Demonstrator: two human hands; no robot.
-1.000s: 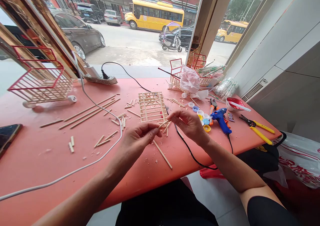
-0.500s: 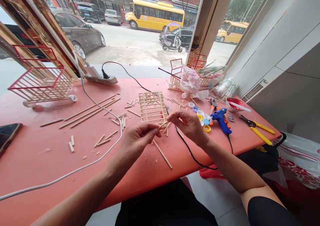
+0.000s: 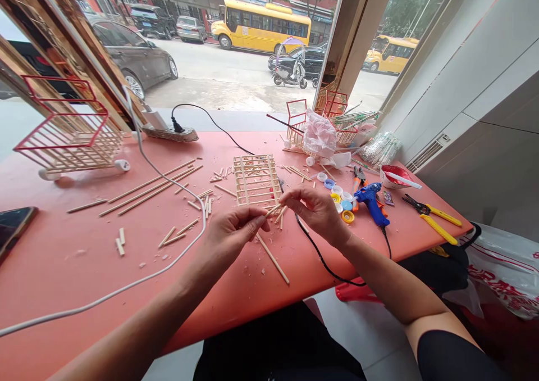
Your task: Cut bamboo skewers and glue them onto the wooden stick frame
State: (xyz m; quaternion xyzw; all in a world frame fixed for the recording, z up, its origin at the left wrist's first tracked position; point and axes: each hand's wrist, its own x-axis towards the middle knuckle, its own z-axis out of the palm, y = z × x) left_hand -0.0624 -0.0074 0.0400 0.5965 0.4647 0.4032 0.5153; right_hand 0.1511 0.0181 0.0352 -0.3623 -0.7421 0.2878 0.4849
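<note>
Between my two hands is a short wooden stick, held just in front of a small slatted wooden frame. My left hand pinches the stick's left end between thumb and fingers. The other end is pinched by the fingertips of my right hand. Below them a longer loose stick lies on the orange table. Short cut pieces are scattered left of the frame.
A blue glue gun, bottle caps, yellow-handled pliers and a red bowl are at the right. A red-rimmed stick cart and a phone are at the left. A white cable crosses the table.
</note>
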